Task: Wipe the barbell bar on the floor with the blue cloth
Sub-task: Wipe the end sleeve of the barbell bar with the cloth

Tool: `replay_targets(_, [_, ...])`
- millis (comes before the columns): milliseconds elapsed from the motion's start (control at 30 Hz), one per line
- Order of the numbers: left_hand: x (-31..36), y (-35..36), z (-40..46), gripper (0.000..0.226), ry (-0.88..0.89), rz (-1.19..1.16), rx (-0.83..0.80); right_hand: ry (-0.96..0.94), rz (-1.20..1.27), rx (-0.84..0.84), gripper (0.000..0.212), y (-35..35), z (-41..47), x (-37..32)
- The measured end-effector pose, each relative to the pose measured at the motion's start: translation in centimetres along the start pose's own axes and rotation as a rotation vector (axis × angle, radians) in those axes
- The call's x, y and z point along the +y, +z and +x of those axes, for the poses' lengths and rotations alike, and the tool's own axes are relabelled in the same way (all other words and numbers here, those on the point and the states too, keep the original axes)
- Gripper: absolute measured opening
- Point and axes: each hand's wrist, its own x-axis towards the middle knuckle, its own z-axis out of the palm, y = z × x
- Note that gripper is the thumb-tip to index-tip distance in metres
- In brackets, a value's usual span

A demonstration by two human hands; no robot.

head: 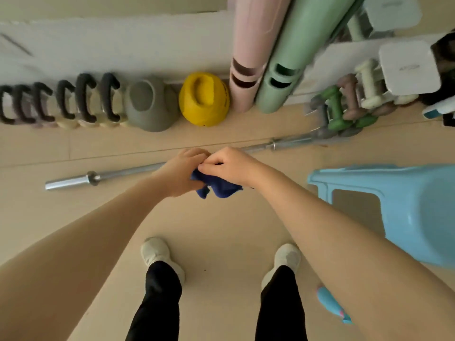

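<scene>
Both hands, left hand (pixel 182 172) and right hand (pixel 227 164), clutch the bunched blue cloth (pixel 218 187) above the bar (pixel 123 172); wiping looks not yet begun.

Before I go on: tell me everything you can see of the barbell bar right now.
The barbell bar is a long, bare, shiny metal rod lying flat on the tan floor, running diagonally from lower left to upper right. Each end has a thicker sleeve behind a collar; no plates are loaded. Its middle is hidden behind both hands and the blue cloth; contact with it cannot be told.

Dark blue cloth (pixel 219 187), yellow kettlebell (pixel 204 99), silver barbell (pixel 73 180)
</scene>
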Motion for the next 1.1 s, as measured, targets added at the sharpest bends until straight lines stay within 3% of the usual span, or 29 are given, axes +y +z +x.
replay_targets(100, [-7.3,-1.5,-2.2,0.017,-0.217,-0.01,0.03,-0.037,-0.148,0.039,0.009,4.8,6.0,-4.2])
replay_targets(133, [-9.3,-2.1,-2.7,0.014,-0.259,0.039,0.021,-0.023,-0.154,0.05,0.01,6.0,7.6,-5.1])
replay_targets(233, [-14.2,-4.1,-5.0,0.013,-0.274,0.055,-0.044,0.044,-0.244,0.05,0.03,9.2,11.4,-7.7])
replay_targets(367, [-19.0,-6.2,-8.0,0.025,-0.296,-0.034,-0.057,0.106,-0.357,-0.099,0.069,11.5,14.5,-12.3])
replay_targets(400, [-19.9,-6.6,-8.4,0.023,-0.302,-0.057,-0.055,0.115,-0.355,-0.136,0.063,11.8,15.2,-13.1])
replay_targets(500, [-22.4,-8.0,-9.2,0.014,-0.373,-0.2,-0.025,0.123,-0.204,-0.211,0.01,12.4,18.1,-14.9])
replay_targets(533, [-23.3,-8.7,-9.6,0.012,-0.409,-0.26,0.002,0.125,-0.117,-0.219,0.006,12.6,19.4,-15.3])
replay_targets(667, [-28.4,-10.8,-10.5,0.028,-0.448,-0.369,0.141,0.099,0.106,-0.155,0.02,14.2,24.8,-18.3])
replay_targets(767, [-32.7,-11.0,-12.3,0.023,-0.508,-0.416,0.128,0.103,0.139,-0.137,0.007,16.8,27.8,-19.7])
replay_targets(900, [-38.5,-11.2,-16.3,0.012,-0.515,-0.435,0.035,0.147,0.183,-0.101,0.014,20.8,30.4,-21.8])
replay_targets(1000, [-43.5,-11.9,-19.4,0.038,-0.514,-0.482,0.038,0.169,0.279,-0.102,0.012,24.0,32.4,-24.2])
replay_targets(1100, [-48.5,-11.9,-21.8,0.017,-0.566,-0.61,0.145,0.186,0.297,-0.091,0.025,27.8,35.1,-26.0])
